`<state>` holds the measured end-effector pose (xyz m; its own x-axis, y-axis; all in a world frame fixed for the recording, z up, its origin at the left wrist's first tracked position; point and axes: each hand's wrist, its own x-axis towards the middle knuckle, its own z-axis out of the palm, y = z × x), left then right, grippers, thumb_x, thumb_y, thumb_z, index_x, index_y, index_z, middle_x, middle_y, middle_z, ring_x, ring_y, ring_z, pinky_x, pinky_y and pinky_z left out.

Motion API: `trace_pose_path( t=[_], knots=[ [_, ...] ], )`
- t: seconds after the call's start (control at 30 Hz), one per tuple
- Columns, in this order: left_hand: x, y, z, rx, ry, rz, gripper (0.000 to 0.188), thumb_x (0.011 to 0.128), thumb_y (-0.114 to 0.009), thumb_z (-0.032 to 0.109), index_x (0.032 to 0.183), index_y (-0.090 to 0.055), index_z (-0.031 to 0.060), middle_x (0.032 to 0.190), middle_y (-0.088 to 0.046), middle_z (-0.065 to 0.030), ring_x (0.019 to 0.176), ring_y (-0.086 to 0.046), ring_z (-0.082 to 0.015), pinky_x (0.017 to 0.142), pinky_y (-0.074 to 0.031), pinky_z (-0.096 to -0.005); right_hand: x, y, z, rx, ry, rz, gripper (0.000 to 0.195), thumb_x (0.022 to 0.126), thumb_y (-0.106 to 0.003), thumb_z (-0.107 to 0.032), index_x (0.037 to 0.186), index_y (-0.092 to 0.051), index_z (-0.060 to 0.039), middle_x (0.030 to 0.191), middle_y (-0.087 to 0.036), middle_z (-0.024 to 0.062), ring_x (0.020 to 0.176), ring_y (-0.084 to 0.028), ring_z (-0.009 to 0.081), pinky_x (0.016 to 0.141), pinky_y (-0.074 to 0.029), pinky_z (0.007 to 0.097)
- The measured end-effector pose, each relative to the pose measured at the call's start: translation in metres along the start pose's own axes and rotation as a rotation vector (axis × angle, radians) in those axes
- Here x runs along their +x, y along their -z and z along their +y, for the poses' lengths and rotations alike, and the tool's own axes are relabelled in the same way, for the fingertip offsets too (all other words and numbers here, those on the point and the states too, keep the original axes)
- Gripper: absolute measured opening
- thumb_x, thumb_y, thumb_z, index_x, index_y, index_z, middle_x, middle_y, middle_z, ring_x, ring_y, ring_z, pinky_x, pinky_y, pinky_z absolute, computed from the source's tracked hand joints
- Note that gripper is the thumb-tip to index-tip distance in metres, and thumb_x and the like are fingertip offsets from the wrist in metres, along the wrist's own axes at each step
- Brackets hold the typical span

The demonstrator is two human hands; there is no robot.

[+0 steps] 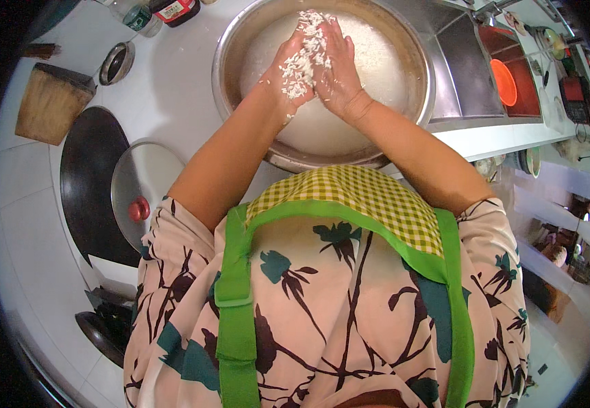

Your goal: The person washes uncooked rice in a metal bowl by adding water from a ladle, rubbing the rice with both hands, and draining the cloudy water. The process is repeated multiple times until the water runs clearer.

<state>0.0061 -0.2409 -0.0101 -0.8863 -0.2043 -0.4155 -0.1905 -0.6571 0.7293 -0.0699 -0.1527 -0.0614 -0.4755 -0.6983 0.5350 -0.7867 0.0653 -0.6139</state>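
A wide stainless steel basin [412, 81] stands before me, holding cloudy water with pale rice grains [376, 56] in it. Over its middle, my left hand [287, 66] and my right hand [340, 76] are brought together, palms facing. White rice grains [302, 69] lie in a heap between them and cling to the fingers and palms. Both hands look wet. A few grains stick to my left wrist. Whether the fingertips touch the water cannot be told.
Right of the basin is a metal sink [466, 66] with an orange plastic bowl [503, 82] beyond. On the left are a glass lid with a red knob [139, 209], a black round pan [88, 178], a wooden block [50, 104], a small metal bowl [116, 64], a bottle [139, 20] and a jar [175, 11].
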Motion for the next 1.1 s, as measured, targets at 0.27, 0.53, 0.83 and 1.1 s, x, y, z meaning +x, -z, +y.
trace_pose_path(
  t=[0.27,0.53,0.83,1.1],
  knots=[
    [0.019,0.016,0.032,0.918,0.088,-0.003,0.040,0.088,-0.045,0.031,0.112,-0.051,0.0007,0.113,-0.055,-0.0103,0.098,-0.055,-0.0196,0.082,-0.044,-0.0324,0.010,0.034,0.034,-0.611,-0.024,-0.201,0.052,0.072,-0.060,-0.018,0.121,-0.043,-0.0096,0.125,-0.042,0.0116,0.123,-0.028,0.0302,0.096,-0.020,0.0560],
    [0.053,0.048,0.049,1.671,-0.166,-0.007,0.043,0.084,-0.046,0.038,0.109,-0.054,0.0047,0.108,-0.054,-0.0206,0.097,-0.052,-0.0362,0.086,-0.040,-0.0379,-0.015,-0.003,-0.039,-0.138,0.499,-0.695,0.038,0.068,-0.060,-0.014,0.104,-0.056,-0.0070,0.109,-0.052,0.0114,0.110,-0.043,0.0288,0.096,-0.030,0.0391],
    [0.061,0.046,0.038,1.838,-0.202,0.132,0.036,0.082,-0.045,0.029,0.108,-0.056,0.0063,0.103,-0.058,-0.0168,0.097,-0.054,-0.0341,0.085,-0.042,-0.0395,-0.020,0.032,-0.021,-0.328,0.573,-1.153,0.023,0.069,-0.054,-0.018,0.089,-0.063,-0.0123,0.106,-0.055,0.0042,0.120,-0.035,0.0261,0.103,-0.011,0.0535],
    [0.060,0.055,0.029,1.999,-0.062,-0.161,0.043,0.076,-0.053,0.030,0.108,-0.054,0.0019,0.105,-0.057,-0.0186,0.098,-0.054,-0.0322,0.085,-0.042,-0.0381,0.001,0.088,0.013,-0.709,0.755,-1.164,0.014,0.068,-0.054,-0.019,0.071,-0.067,-0.0183,0.106,-0.055,-0.0024,0.127,-0.026,0.0233,0.108,-0.004,0.0498]
  ],
)
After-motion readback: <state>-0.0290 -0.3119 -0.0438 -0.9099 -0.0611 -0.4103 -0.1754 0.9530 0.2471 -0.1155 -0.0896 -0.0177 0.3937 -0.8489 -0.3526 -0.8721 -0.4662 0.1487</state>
